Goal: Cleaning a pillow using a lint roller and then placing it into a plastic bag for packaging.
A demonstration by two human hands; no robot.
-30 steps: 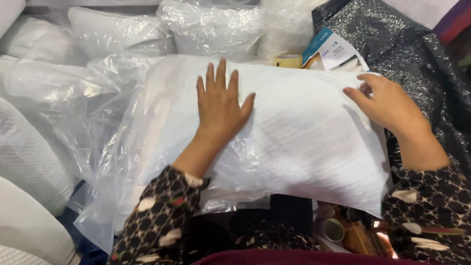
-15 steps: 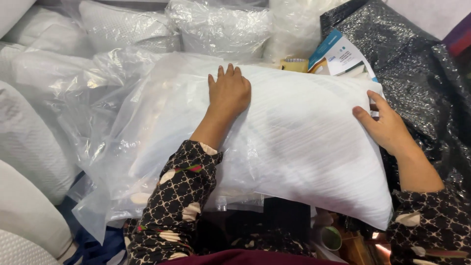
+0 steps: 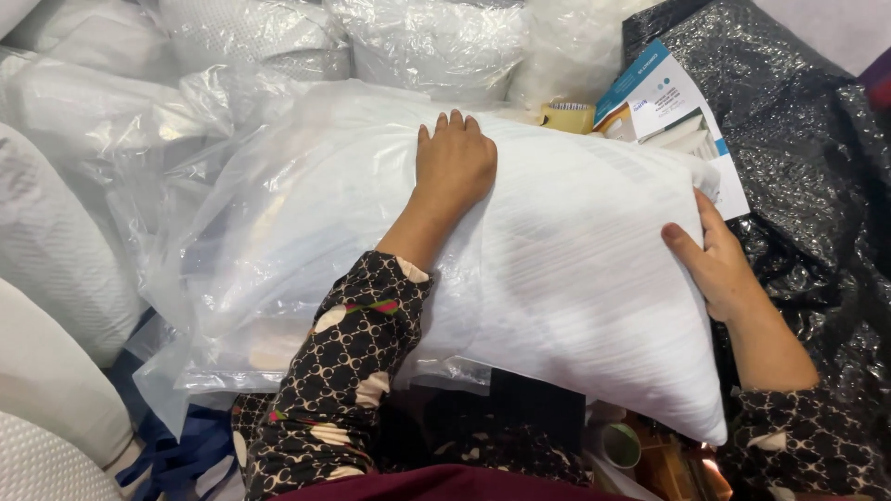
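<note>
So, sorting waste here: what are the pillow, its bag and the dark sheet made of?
Pillow: white woven fabric, matte, faintly ribbed, apparently soft-filled. Clear bag: thin glossy plastic film, see-through and wrinkled. Dark sheet: probably black plastic film, crinkled with shiny highlights.

No bare table or floor is showing; a heap of soft goods is carrying everything. Bagged pillows (image 3: 251,37) are lying across the far side and down the left. A black sheet (image 3: 817,139) is covering the right side. A leaflet (image 3: 673,111) is lying on that sheet, far right, and a tape roll (image 3: 566,117) is sitting just left of it. Blue cloth (image 3: 186,455) is showing near left.
</note>
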